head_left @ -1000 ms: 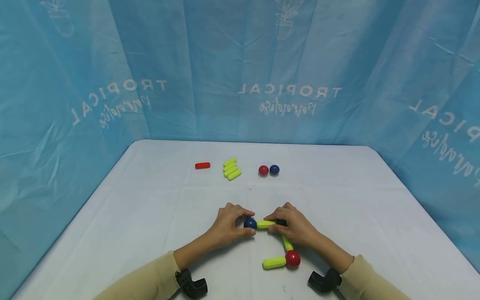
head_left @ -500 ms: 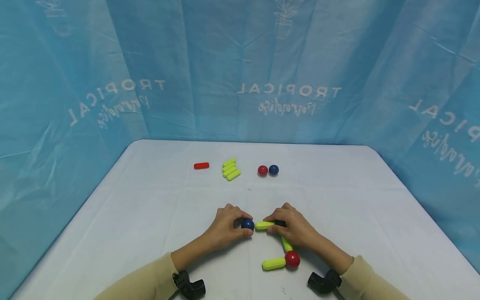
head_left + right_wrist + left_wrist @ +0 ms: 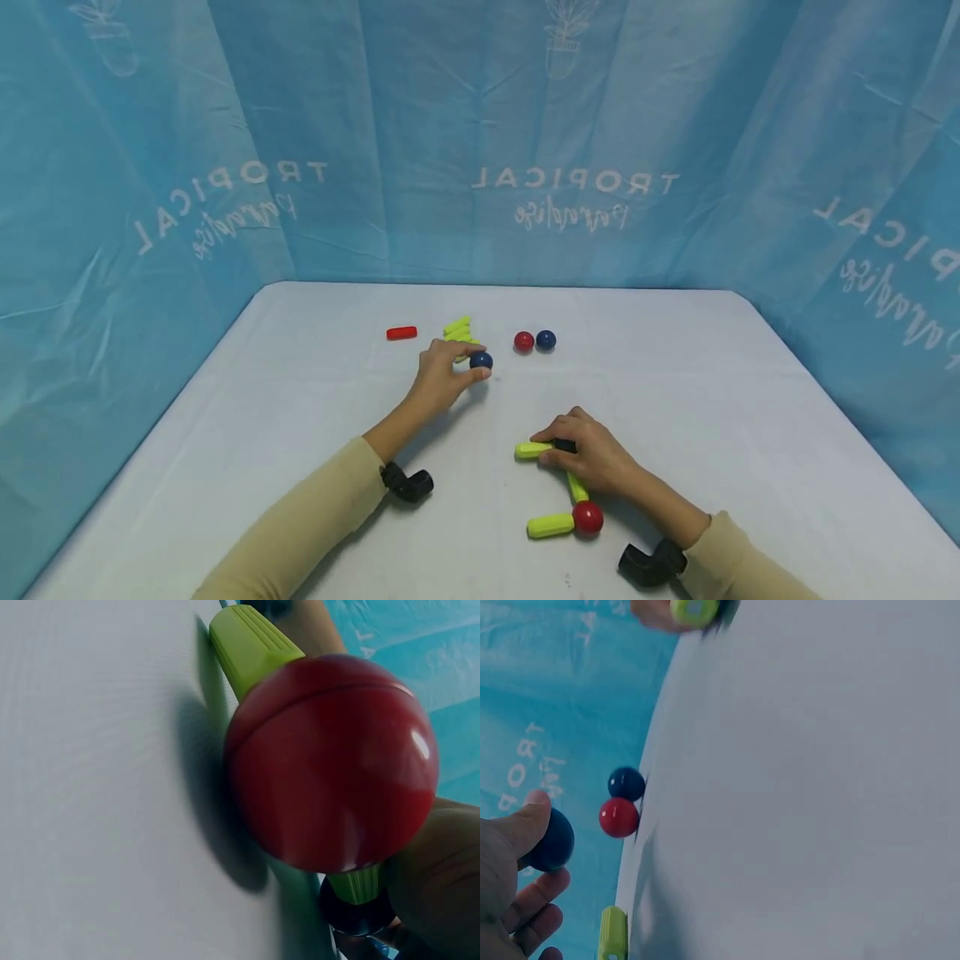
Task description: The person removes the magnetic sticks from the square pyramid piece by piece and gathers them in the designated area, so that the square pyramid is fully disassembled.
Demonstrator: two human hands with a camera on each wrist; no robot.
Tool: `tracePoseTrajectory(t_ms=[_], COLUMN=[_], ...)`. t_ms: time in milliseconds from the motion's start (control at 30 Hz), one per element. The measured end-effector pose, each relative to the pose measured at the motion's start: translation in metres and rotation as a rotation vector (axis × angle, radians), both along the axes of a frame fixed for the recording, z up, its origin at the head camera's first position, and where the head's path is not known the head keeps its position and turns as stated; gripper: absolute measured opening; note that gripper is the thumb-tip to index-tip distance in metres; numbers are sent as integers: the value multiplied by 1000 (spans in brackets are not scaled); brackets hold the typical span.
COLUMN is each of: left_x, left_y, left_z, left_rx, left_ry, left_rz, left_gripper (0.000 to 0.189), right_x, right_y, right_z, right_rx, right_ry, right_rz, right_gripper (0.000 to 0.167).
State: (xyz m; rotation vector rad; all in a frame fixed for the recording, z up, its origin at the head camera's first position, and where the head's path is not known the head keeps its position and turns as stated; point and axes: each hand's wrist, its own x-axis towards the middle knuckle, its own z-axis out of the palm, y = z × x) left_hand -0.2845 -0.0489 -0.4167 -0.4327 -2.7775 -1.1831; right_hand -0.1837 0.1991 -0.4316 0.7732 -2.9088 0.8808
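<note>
My left hand (image 3: 437, 379) pinches a dark blue ball (image 3: 482, 361) between thumb and fingers, over the table and just in front of several loose yellow-green sticks (image 3: 457, 326). Nearer me, my right hand (image 3: 596, 454) grips a yellow-green stick (image 3: 531, 451) at its right end, by a dark ball (image 3: 355, 909) partly hidden under the fingers. From that ball a second yellow-green stick (image 3: 577, 488) runs toward me to a red ball (image 3: 587, 518). A third yellow-green stick (image 3: 550, 526) points left from the red ball, making an angular joined shape.
On the white table (image 3: 300, 433), a loose red ball (image 3: 523, 342) and blue ball (image 3: 546, 340) sit side by side at the back. A red stick (image 3: 401, 332) lies left of the loose sticks. Blue printed sheeting (image 3: 480, 242) hangs around the table.
The blue ball came away from the left end of the gripped stick, and my left hand carried it toward the back of the table. My right hand stays in place.
</note>
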Motion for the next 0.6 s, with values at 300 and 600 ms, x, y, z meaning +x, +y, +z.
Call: tracePoseTrajectory(t_ms=[300,600], left_x=[-54,-71], left_y=[37,55], left_z=[2,-2], left_rx=[-253,-332], left_ry=[63,12], left_rz=[18,30], left_gripper=[42,43], right_x=[1,-1], right_y=[0,0], right_z=[-2,0], right_rx=[-31,-19], right_ry=[2,15], right_rz=[8,10], right_gripper=[26,25])
